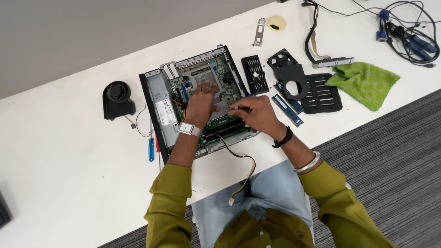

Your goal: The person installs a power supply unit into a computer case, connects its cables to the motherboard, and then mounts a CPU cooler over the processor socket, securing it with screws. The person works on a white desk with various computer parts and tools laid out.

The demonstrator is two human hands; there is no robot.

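An open small desktop computer case (pixel 161 110) lies on the white table (pixel 69 151), its green motherboard (pixel 220 73) exposed. My left hand (pixel 201 102) rests flat on the board beside the processor socket plate, fingers spread. My right hand (pixel 255 114) is just to its right over the board's near edge, fingertips pinched together on something too small to make out. A yellow and black power cable (pixel 243 177) trails from the case over the table edge to my lap.
A black blower fan (pixel 117 98) and a blue-handled screwdriver (pixel 151 149) lie left of the case. To the right are a screwdriver bit set (pixel 255 73), a fan shroud (pixel 289 76), memory sticks (pixel 287 109), a green cloth (pixel 365 82) and tangled cables (pixel 404 32).
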